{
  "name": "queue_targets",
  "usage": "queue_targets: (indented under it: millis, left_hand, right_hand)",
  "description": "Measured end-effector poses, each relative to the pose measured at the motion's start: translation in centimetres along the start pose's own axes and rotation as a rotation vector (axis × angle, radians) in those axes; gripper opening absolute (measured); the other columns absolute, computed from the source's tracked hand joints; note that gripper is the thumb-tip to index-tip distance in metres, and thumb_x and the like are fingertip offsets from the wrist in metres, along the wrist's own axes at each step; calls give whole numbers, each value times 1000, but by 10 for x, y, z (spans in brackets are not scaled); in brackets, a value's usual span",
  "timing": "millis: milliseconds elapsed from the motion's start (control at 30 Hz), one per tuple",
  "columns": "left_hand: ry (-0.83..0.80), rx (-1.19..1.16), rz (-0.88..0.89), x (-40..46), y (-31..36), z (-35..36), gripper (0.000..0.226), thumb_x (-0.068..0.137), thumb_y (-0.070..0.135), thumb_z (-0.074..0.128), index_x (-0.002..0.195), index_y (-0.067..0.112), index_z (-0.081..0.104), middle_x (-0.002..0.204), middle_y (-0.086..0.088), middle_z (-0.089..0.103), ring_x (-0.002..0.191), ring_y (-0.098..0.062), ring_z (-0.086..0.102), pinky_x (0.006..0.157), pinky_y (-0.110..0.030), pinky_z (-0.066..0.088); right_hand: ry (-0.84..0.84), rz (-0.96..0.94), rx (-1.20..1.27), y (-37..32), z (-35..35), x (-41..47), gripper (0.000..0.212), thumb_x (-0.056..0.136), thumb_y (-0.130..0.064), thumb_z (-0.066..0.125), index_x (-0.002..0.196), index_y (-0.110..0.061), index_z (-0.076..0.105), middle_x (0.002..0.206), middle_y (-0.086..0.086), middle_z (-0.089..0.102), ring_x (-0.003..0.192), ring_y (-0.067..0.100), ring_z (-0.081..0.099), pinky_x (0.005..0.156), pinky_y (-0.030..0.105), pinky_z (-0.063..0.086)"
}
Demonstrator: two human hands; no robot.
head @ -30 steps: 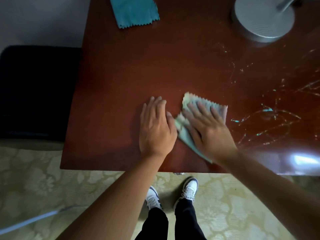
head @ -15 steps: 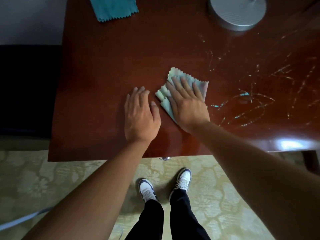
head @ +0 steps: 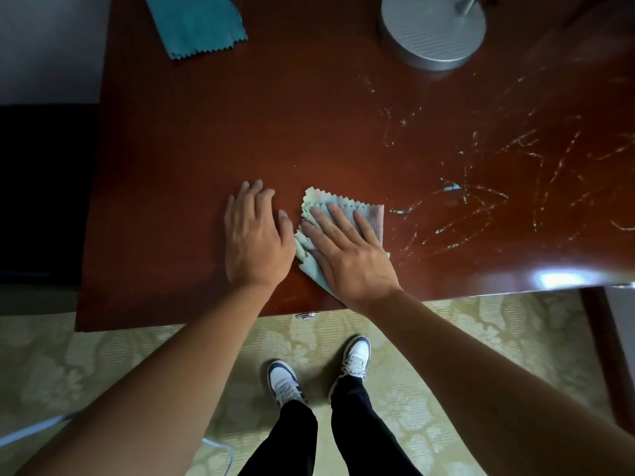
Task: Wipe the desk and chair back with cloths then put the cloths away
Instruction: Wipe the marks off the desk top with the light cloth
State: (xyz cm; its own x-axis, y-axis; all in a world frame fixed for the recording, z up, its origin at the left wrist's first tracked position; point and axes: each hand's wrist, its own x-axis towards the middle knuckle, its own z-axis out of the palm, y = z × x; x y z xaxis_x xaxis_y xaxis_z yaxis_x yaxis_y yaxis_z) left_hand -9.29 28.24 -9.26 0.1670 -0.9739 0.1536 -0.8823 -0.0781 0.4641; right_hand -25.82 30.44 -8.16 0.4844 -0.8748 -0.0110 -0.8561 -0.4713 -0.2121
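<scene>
Pale cloth (head: pixel 364 214) lies flat under right hand (head: pixel 350 255) on desk (head: pixel 192 149).

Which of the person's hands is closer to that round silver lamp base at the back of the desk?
The right. The right hand presses the pale cloth below the lamp base; the left hand lies flat on the desk, farther to the left.

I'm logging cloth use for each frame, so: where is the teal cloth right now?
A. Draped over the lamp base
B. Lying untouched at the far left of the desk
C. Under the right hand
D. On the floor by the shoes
B: the teal cloth lies flat at the far left of the desk with no hand on it; the right hand presses a different, pale cloth.
</scene>
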Motion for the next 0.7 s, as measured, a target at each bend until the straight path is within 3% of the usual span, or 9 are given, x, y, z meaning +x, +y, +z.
queue_targets:
  millis: [233, 367, 467, 600, 700]
  left_hand:
    - [-17, 47, -43, 1, 6, 4, 37, 95, 17, 47, 130, 8, 53, 147, -12, 47, 145, -28, 33, 120, -48, 22]
    - [-2, 16, -46, 27, 34, 13, 41, 90, 19, 50, 130, 10, 54, 147, -9, 48, 144, -26, 35, 114, -50, 23]
    - [-38, 50, 33, 63, 54, 25, 41, 92, 18, 52, 132, 10, 54, 149, -11, 47, 145, -27, 34, 114, -49, 27]
    - [-86, 124, 98, 115, 64, 43, 42, 98, 25, 45, 137, 11, 49, 153, -11, 42, 148, -28, 28, 116, -49, 26]
    - [-98, 142, 20, 147, 66, 58, 46, 101, 32, 40, 142, 12, 44, 156, -11, 37, 149, -28, 23, 119, -50, 20]
  right_hand:
    - [32, -87, 67, 18, -5, 45, 42, 104, -23, 47, 144, -14, 49, 155, 4, 38, 147, 26, 30, 121, 47, 23]
    - [122, 66, 179, 53, -33, 98, 45, 106, -28, 39, 150, -16, 39, 159, 1, 32, 149, 25, 24, 122, 44, 5]
    - [148, 80, 178, 96, -67, 152, 46, 108, -30, 31, 153, -21, 32, 162, -2, 25, 151, 22, 18, 116, 58, 27]
    - [184, 13, 75, 153, -103, 222, 47, 107, -31, 27, 153, -20, 31, 163, 0, 22, 151, 23, 17, 113, 55, 33]
    - [161, -48, 33, 183, -113, 271, 49, 105, -35, 25, 151, -19, 34, 162, 2, 26, 150, 24, 20, 110, 58, 35]
